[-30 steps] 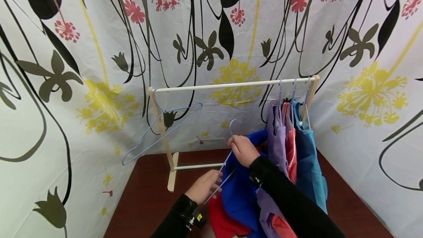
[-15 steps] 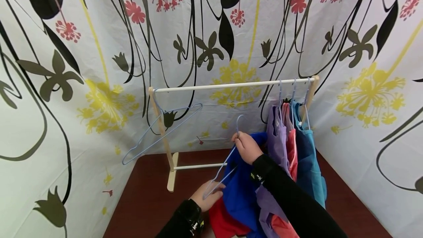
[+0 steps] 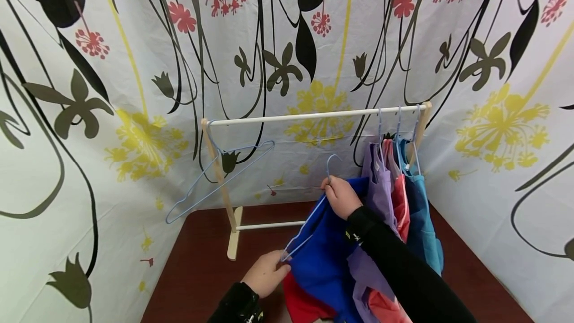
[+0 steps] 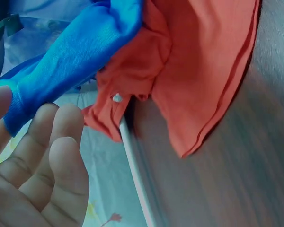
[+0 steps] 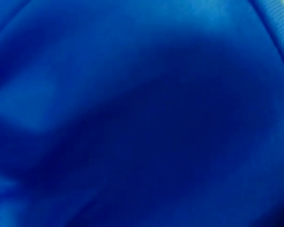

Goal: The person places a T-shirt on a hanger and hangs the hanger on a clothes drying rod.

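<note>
My right hand (image 3: 343,197) grips a light-blue wire hanger (image 3: 296,237) just below its hook. A blue garment (image 3: 320,258) hangs around the hanger, and its cloth fills the right wrist view. At the hanger's left end, my left hand (image 3: 266,273) pinches the garment's edge. In the left wrist view the thumb and a finger of the left hand (image 4: 42,175) meet at the blue cloth (image 4: 61,61), while the other fingers are curled loosely beside it. The hanger's right arm is hidden by cloth and the right hand.
A wooden rack (image 3: 314,116) stands on the dark red table (image 3: 193,263). One bare hanger (image 3: 219,183) hangs at its left end. Purple (image 3: 381,188), coral (image 3: 400,208) and teal (image 3: 419,213) garments hang at the right. Red cloth (image 3: 305,300) lies under the blue garment.
The left hand has gone from the hanger's lower corner to pinching blue cloth there. The blue garment now covers more of the hanger's left arm. The right hand has shifted slightly right.
</note>
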{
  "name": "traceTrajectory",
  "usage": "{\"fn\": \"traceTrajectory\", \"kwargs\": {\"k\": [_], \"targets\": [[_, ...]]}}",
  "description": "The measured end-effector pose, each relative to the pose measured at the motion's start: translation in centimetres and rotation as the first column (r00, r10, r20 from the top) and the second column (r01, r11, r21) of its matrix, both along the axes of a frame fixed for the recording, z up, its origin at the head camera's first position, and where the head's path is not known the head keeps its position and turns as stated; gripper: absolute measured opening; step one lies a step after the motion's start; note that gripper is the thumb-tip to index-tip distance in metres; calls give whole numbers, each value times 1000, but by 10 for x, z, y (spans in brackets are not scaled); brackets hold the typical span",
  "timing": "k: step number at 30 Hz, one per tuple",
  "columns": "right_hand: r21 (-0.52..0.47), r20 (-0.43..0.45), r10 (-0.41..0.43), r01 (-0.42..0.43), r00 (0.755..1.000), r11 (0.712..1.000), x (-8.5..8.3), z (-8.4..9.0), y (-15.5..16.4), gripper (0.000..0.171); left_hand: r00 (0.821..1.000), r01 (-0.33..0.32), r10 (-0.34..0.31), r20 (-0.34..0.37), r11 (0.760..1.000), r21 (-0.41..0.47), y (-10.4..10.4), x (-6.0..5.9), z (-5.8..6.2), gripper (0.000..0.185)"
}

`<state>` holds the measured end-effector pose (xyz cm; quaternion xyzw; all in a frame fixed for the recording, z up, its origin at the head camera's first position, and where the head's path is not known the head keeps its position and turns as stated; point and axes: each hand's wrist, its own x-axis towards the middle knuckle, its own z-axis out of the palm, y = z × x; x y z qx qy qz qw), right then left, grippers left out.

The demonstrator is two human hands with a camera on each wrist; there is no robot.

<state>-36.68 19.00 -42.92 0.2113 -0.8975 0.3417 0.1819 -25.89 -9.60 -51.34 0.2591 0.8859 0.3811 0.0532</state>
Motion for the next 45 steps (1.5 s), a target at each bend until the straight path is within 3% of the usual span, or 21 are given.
{"fn": "traceTrajectory", "kwargs": {"k": [8, 18, 23, 30, 37, 41, 45], "targets": [[40, 2, -36, 36, 999, 999, -1, 0, 5, 25, 998, 39, -42, -50, 998, -55, -15, 1, 13, 2], [43, -27, -48, 49, 998, 998, 1, 1, 8, 21, 988, 16, -25, -154, 998, -59, -17, -1, 39, 5], [46, -55, -16, 18, 998, 999, 3, 2, 1, 21, 981, -52, 47, -188, 998, -18, 0, -5, 51, 6], [79, -75, 10, -4, 997, 997, 8, -5, -12, 18, 956, -123, 126, -265, 992, 27, 31, -15, 62, 6], [97, -63, 57, -51, 996, 994, 13, -11, -24, 17, 936, -189, 192, -297, 981, 38, 57, -28, 75, 3], [106, -80, 72, -64, 994, 992, 13, -14, -26, 15, 940, -200, 197, -279, 980, 18, 66, -31, 73, 11], [55, -66, 43, -40, 997, 998, 12, -14, -22, 16, 956, -194, 199, -217, 980, 46, 62, -29, 65, 38]]}}
